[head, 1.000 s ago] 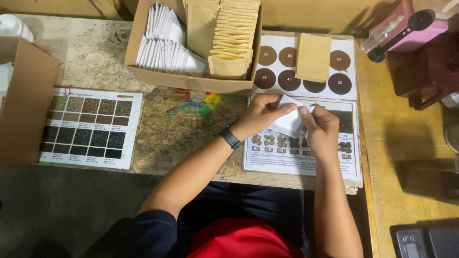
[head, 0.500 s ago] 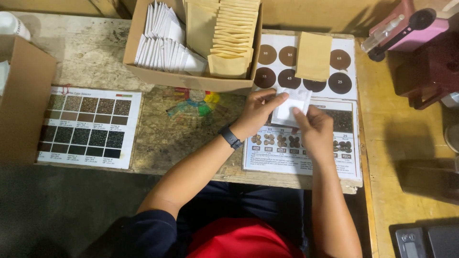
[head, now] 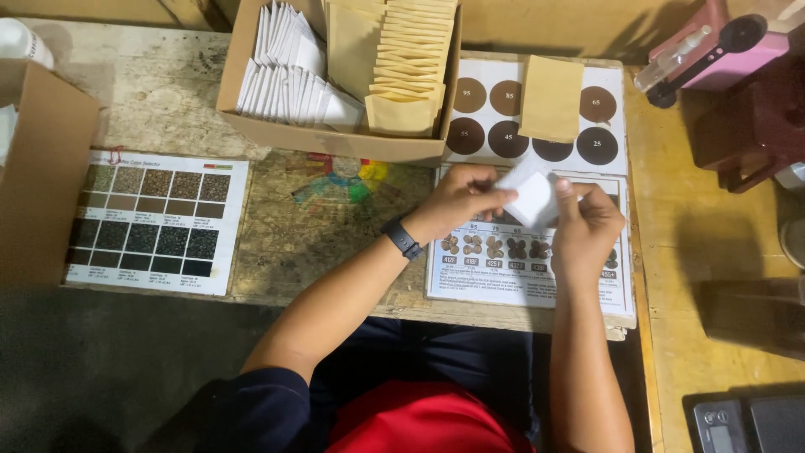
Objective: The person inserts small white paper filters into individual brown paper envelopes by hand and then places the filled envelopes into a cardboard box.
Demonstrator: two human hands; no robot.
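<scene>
left hand (head: pixel 459 200) + right hand (head: pixel 587 226): both pinch small white paper packet (head: pixel 528 197) over bean colour chart (head: pixel 528 252) | risk: uneven pull likely tears or drops it

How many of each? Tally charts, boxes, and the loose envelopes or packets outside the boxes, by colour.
Charts: 3
Boxes: 2
Tan envelope: 1
White packet: 1
Total: 7
</scene>
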